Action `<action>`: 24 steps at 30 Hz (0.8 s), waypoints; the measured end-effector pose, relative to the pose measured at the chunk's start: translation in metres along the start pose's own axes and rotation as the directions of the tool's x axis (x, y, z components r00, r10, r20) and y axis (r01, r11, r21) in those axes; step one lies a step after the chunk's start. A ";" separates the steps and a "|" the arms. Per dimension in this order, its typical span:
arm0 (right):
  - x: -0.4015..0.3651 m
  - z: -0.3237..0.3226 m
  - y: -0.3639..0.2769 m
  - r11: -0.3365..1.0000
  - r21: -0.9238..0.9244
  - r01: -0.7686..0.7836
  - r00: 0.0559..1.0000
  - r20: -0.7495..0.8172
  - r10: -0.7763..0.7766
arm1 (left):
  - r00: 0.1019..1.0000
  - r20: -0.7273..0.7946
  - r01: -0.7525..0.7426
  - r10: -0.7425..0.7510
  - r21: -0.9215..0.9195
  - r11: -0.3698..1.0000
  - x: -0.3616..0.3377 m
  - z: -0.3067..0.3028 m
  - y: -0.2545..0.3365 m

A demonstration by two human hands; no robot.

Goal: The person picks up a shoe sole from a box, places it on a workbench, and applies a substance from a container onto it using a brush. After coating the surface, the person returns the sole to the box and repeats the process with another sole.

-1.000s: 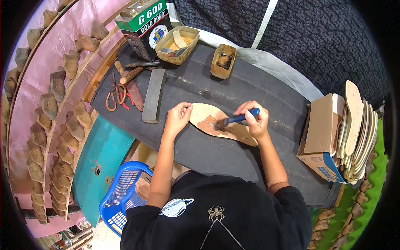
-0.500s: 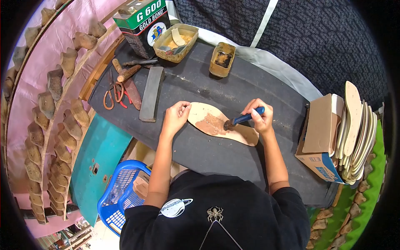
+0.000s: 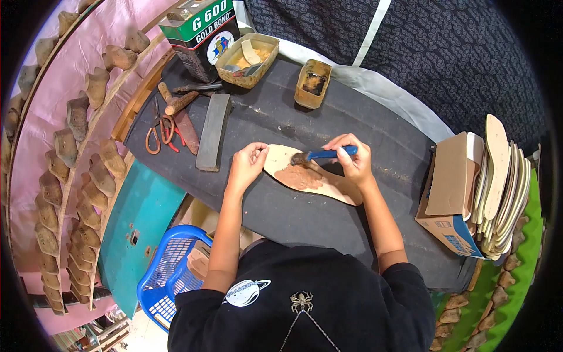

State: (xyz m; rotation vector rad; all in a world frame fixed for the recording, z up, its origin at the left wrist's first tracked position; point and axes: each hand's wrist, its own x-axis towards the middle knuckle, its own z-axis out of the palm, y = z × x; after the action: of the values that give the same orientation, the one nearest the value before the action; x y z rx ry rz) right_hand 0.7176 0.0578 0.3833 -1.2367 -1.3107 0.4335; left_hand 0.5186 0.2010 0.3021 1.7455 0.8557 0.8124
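My left hand [image 3: 248, 167] pinches, as far as I can tell, one end of the sole [image 3: 313, 176] lying on the dark tabletop [image 3: 275, 217], while my right hand [image 3: 355, 161] grips the blue-handled brush [image 3: 325, 154], its bristles [image 3: 298, 159] by the brown patch [image 3: 298, 177].

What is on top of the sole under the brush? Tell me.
On the sole: a brown patch and the brush's bristles; the left hand holds one end. What bristles and fingers cover is hidden.
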 end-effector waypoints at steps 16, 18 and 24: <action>0.009 0.003 0.009 0.998 0.041 0.045 0.995 -0.095 -0.041 | 1.000 -0.002 0.010 -0.010 -0.004 1.000 -0.001 -0.001 0.005; 0.004 0.002 0.013 0.999 0.033 0.032 0.995 -0.095 -0.028 | 1.000 -0.012 -0.014 0.014 0.016 1.000 0.000 0.000 0.001; -0.006 -0.025 0.015 0.999 0.013 0.036 0.988 -0.154 -0.033 | 1.000 -0.007 0.008 -0.008 -0.021 1.000 -0.001 0.000 0.004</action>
State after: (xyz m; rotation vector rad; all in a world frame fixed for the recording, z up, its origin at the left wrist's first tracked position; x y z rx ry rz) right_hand 0.7435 0.0477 0.3732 -1.2085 -1.1934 0.3165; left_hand 0.5193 0.1993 0.3053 1.7203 0.8555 0.8205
